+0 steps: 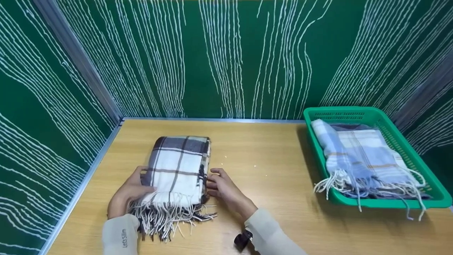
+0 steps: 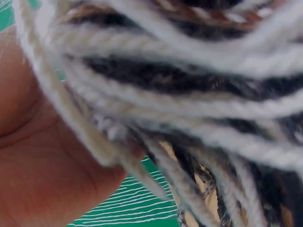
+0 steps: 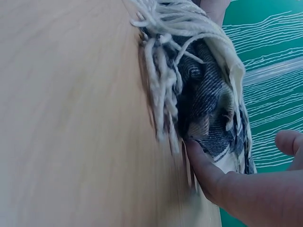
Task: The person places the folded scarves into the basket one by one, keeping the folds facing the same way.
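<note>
Cream plaid scarf [image 1: 180, 166] – left hand [image 1: 128, 191] and right hand [image 1: 223, 189] touch its sides, grip relaxed

Two bare hands are seen, the left hand [image 1: 128, 191] and the right hand [image 1: 223, 189], with no rings or gloves worn. Both forearms are covered by long, close-fitting sleeves of a pale cream knit. On the left sleeve [image 1: 120, 235], small dark lettering is printed lengthwise near the cuff. A small black device [image 1: 242, 239] is strapped at the right wrist, just at the right sleeve [image 1: 270, 233] cuff. Fingernails are kept short and unpainted.
</note>
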Demonstrator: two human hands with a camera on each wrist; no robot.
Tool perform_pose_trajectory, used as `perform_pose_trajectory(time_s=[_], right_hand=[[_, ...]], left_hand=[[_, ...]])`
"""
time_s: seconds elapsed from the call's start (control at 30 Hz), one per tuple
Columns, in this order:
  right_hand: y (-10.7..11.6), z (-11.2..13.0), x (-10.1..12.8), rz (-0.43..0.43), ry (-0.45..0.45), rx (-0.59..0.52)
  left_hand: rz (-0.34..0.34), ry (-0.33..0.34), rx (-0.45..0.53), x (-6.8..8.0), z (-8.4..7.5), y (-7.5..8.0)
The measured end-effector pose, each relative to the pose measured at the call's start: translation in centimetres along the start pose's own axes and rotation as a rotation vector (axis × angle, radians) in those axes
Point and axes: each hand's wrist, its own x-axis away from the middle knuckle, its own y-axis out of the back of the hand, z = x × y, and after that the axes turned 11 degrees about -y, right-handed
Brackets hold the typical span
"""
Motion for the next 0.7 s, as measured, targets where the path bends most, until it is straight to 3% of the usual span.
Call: perform_pose_trajectory(time_s=[0.3, 0.7], right_hand=[[-0.62, -0.18, 0.11, 0.005, 0.010, 0.001], [-0.28, -0.37, -0.06, 0.002, 0.020, 0.019]], left_hand=[[0.017, -0.017, -0.045, 0.14, -0.04, -0.20], [0.028, -0.024, 0.014, 0.01, -0.02, -0.55]])
